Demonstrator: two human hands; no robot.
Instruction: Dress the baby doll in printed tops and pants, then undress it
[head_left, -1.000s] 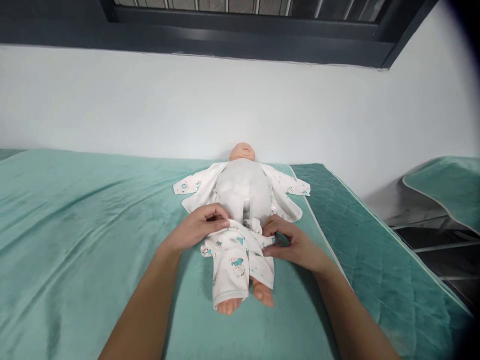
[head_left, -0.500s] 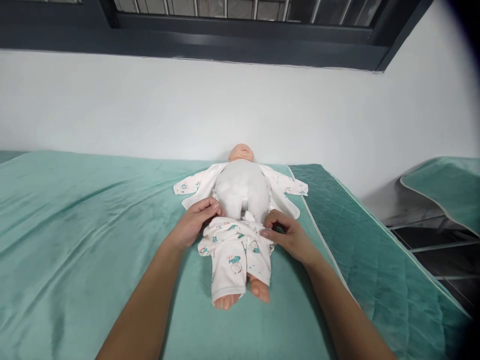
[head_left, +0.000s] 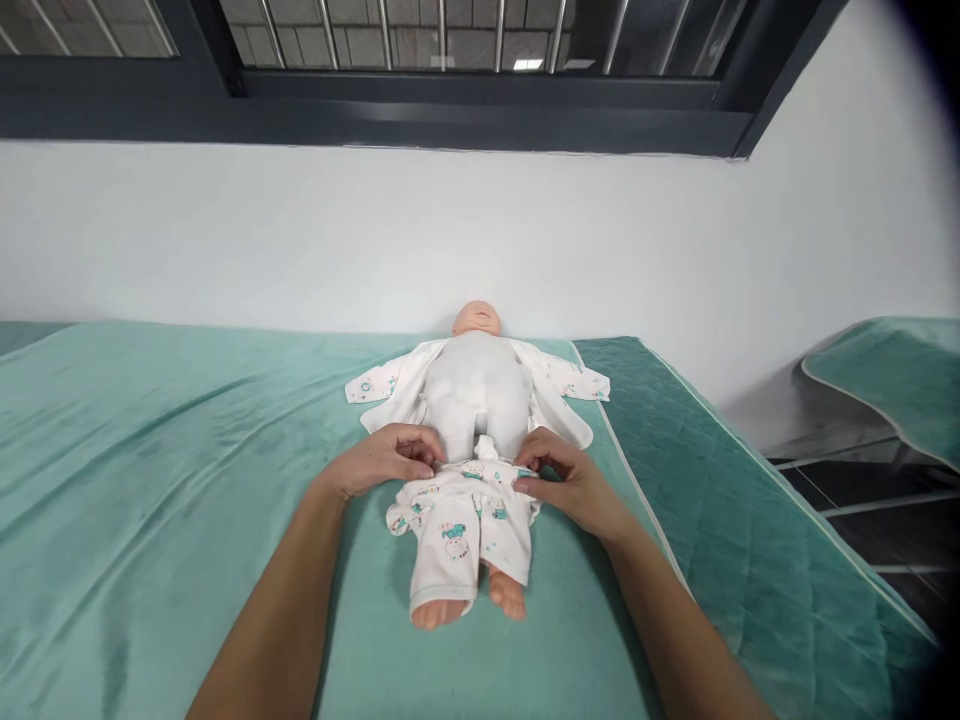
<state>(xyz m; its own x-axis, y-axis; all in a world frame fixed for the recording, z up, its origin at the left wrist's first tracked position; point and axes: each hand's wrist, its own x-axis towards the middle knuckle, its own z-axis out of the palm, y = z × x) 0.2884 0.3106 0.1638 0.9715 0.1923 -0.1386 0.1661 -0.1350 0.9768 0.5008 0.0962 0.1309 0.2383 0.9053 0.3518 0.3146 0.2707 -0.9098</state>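
A baby doll [head_left: 477,385] with a pale cloth body lies on its back, its head [head_left: 477,318] toward the wall. White printed pants [head_left: 441,540] cover its legs up to the upper thighs, and both bare feet stick out below. An open white printed jacket [head_left: 375,385] is spread under its torso, with sleeves out to both sides. At the left end of the waistband, my left hand [head_left: 386,458] pinches the pants' edge between curled fingers and thumb. My right hand [head_left: 570,482] grips the waistband's other end. A small white tuft shows between the legs.
Under the doll is a light green sheet [head_left: 187,480], beside a darker quilted green pad [head_left: 720,500] on the right. Behind stands a white wall [head_left: 337,240] below a dark window frame [head_left: 450,125] with bars. A metal rack [head_left: 892,505] is at far right.
My left hand has come down from beside the doll's hip onto the waistband. My right hand keeps its hold. The waistband lies straighter across the thighs. The view has tilted up slightly.
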